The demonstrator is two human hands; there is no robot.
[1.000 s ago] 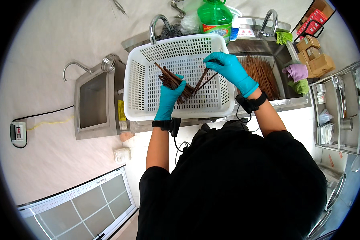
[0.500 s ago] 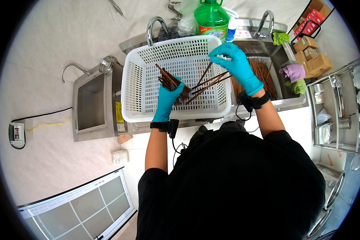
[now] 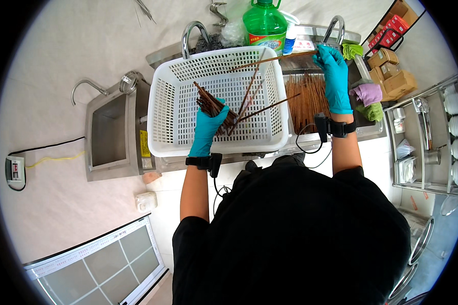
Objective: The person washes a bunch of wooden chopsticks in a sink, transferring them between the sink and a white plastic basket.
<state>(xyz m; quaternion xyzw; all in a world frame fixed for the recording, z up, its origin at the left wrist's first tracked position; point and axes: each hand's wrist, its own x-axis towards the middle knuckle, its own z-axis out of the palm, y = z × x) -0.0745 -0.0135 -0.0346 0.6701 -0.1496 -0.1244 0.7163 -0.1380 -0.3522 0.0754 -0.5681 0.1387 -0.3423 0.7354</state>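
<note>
Head view: the left hand in a teal glove [image 3: 208, 124] is closed around a dense bundle of thin, dark brown wooden-looking sticks [image 3: 207, 102], held over the middle of the large white slotted plastic basket [image 3: 219, 150], while the right hand in a matching glove [image 3: 336, 84] seems to pinch the right end of one long brown stick [image 3: 275, 61] between its fingertips. That stick slants left, past the basket's far right corner and over its inside. More sticks of the same kind, a brown pile [image 3: 310, 99], lie side by side in the stainless-steel sink [image 3: 367, 132] on the right, and a loose stick [image 3: 269, 107] slants across the basket's right half. Each stick looks light and stiff, probably easy to snap if bent hard; any wetness, which I cannot confirm, would make them slick through the gloves. A single one is best taken near an end with a light pinch, the bundle around its middle, snugly enough that inner sticks do not slide out. The left forearm comes in from the near side and runs almost straight to the far side; the right arm reaches farther away, its hand raised beyond the pile near the sink's far side.
</note>
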